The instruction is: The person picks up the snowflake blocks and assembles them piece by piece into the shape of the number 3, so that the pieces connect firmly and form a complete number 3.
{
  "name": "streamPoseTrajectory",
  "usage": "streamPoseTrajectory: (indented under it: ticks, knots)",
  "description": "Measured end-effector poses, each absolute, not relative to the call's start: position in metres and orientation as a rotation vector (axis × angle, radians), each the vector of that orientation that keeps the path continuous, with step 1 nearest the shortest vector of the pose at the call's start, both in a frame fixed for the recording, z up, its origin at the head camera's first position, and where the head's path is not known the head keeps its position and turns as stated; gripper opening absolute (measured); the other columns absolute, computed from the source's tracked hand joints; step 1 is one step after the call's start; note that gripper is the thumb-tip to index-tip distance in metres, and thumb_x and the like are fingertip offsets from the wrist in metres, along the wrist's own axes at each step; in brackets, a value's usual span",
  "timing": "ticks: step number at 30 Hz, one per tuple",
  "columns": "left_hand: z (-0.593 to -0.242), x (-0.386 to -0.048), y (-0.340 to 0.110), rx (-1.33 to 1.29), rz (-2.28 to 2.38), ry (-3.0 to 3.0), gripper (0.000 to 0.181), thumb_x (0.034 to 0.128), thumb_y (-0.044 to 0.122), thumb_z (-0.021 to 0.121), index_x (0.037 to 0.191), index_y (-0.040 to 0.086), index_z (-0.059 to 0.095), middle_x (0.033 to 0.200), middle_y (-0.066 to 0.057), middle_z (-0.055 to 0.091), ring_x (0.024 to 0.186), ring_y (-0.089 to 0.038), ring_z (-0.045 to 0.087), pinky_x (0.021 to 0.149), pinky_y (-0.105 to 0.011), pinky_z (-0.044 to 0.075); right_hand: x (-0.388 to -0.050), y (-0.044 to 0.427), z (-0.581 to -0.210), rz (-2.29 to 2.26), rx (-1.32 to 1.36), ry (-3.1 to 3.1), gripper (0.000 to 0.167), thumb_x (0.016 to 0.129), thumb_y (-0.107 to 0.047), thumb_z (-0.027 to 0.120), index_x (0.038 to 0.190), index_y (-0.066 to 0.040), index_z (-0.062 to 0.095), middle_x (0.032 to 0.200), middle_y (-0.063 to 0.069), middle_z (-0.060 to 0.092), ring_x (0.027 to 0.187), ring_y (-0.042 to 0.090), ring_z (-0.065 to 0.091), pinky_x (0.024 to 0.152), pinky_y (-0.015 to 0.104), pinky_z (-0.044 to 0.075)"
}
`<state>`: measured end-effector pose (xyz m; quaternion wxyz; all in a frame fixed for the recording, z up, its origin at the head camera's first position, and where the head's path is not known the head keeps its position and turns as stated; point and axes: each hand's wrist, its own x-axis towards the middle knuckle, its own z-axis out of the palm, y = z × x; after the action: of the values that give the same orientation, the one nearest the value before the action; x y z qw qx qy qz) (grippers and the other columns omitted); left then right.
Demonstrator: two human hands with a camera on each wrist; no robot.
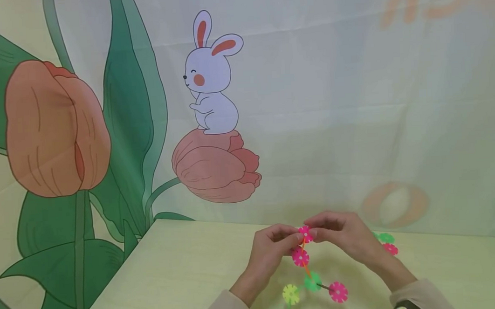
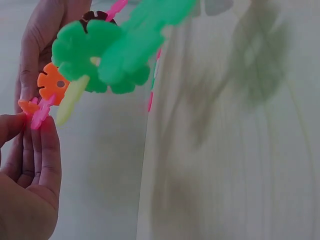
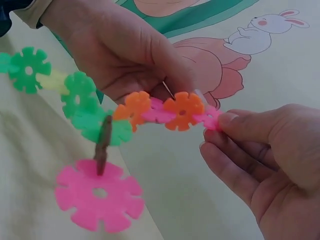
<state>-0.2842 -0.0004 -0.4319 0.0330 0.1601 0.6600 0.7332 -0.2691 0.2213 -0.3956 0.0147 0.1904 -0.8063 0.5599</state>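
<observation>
From my seat away from the rig, I have the chain of notched discs (image 1: 312, 282) above the table (image 1: 153, 271), its end pink disc (image 1: 305, 234) pinched by both the left hand (image 1: 269, 249) and the right hand (image 1: 350, 237), thumbs meeting there, I'd judge, to steady a small joint while the rest hangs free. The pieces look like thin, smooth plastic, petal-edged with a centre hole, slotted crosswise; a brown disc (image 3: 103, 145) shows edge-on. Beyond the right wrist lie a green piece (image 1: 386, 237) and a pink piece (image 1: 390, 249), before a creased, printed backdrop (image 1: 312, 100).
</observation>
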Motion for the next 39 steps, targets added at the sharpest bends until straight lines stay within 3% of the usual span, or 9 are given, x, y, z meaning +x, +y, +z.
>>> streamPoseTrajectory:
  ticks: [4,10,17,22,29,39]
  knots:
    - [-0.431,-0.284,0.001,0.469,2.265,2.026,0.019,0.0944,0.019,0.083,0.102,0.002,0.079,0.091,-0.007,0.077,0.076,-0.016,0.072,0.078,-0.03,0.064,-0.275,0.235,-0.395,1.575,0.505,-2.539,0.03,0.099,-0.03,0.078,0.123,-0.012,0.077,0.113,0.002,0.078,0.101,0.023,0.076,0.095,0.039,0.057]
    - [-0.43,-0.285,0.002,0.446,2.286,2.024,0.016,0.0936,0.015,0.083,0.101,0.001,0.079,0.09,-0.008,0.077,0.073,-0.015,0.072,0.076,-0.03,0.064,-0.288,0.27,-0.404,1.282,0.408,-2.534,0.027,0.102,-0.023,0.075,0.123,-0.007,0.077,0.118,0.007,0.077,0.102,0.026,0.073,0.081,0.034,0.061]
    - [-0.431,-0.286,0.003,0.431,2.29,2.035,0.014,0.093,0.013,0.083,0.099,0.001,0.079,0.088,-0.007,0.077,0.072,-0.015,0.072,0.075,-0.029,0.064,-0.307,0.296,-0.435,1.034,0.322,-2.605,0.022,0.098,-0.011,0.077,0.117,0.0,0.077,0.112,0.013,0.077,0.104,0.036,0.073,0.083,0.04,0.062]
    - [-0.43,-0.286,0.003,0.426,2.294,2.034,0.014,0.0926,0.013,0.083,0.099,0.001,0.079,0.088,-0.007,0.076,0.071,-0.015,0.071,0.074,-0.028,0.064,-0.317,0.305,-0.459,0.98,0.402,-2.634,0.02,0.093,-0.005,0.082,0.11,0.004,0.077,0.106,0.015,0.077,0.096,0.034,0.074,0.081,0.043,0.064]
    - [-0.43,-0.285,0.004,0.423,2.289,2.036,0.014,0.0926,0.014,0.083,0.098,0.001,0.079,0.088,-0.007,0.076,0.071,-0.015,0.071,0.074,-0.028,0.064,-0.319,0.307,-0.474,0.831,0.444,-2.638,0.016,0.089,0.002,0.08,0.104,-0.003,0.081,0.105,0.008,0.076,0.104,0.035,0.069,0.092,0.057,0.058]
    - [-0.431,-0.284,0.003,0.416,2.284,2.037,0.013,0.0924,0.013,0.083,0.098,0.002,0.079,0.088,-0.007,0.077,0.071,-0.015,0.071,0.074,-0.028,0.064,-0.317,0.305,-0.475,0.786,0.473,-2.66,0.015,0.088,-0.003,0.084,0.102,-0.006,0.08,0.101,0.002,0.072,0.097,0.027,0.065,0.089,0.052,0.058]
